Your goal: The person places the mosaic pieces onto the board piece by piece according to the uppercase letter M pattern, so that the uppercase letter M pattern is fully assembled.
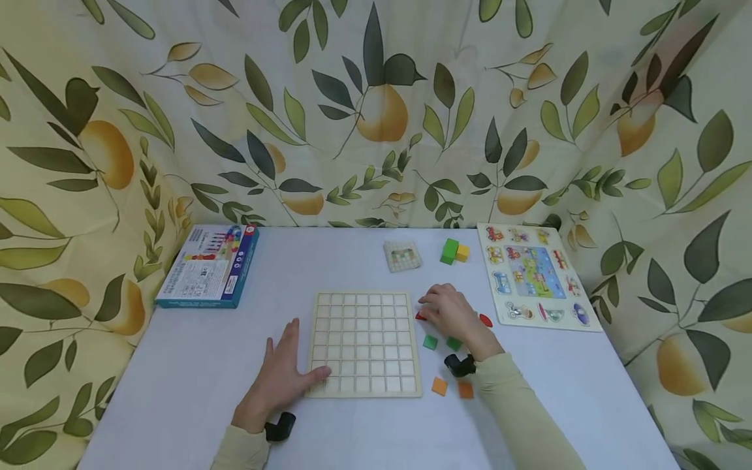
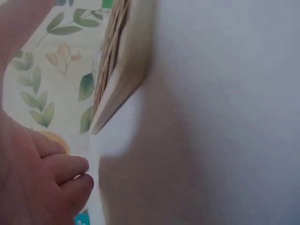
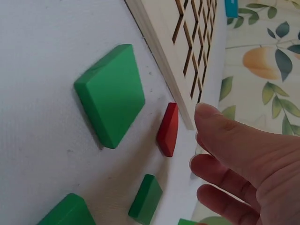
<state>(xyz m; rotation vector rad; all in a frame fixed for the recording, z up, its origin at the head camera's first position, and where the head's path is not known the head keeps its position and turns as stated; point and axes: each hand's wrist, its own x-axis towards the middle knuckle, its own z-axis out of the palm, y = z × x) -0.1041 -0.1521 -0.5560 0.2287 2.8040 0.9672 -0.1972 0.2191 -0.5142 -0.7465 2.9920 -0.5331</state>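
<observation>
A wooden grid board (image 1: 364,392) lies flat on the table. At its lower left corner is my left hand (image 1: 281,367), fingers straight, the thumb reaching over the board's edge. My right hand (image 1: 452,316) hovers beside the board's right edge with fingers loosely bent. Just below its fingertips lies a red piece (image 3: 168,130), apart from the thumb in the right wrist view. No object shows between those fingers. A second red piece (image 1: 485,320) sits right of this hand. Green tiles (image 1: 430,342) lie under the wrist, and orange tiles (image 1: 439,386) lie nearer me.
A boxed game (image 1: 202,267) lies at the back left. A small pale card with a grid pattern (image 1: 403,256) is behind the board. Beside it stand a green block (image 1: 449,250) and a yellow block (image 1: 463,253). A picture puzzle board (image 1: 534,318) occupies the right side.
</observation>
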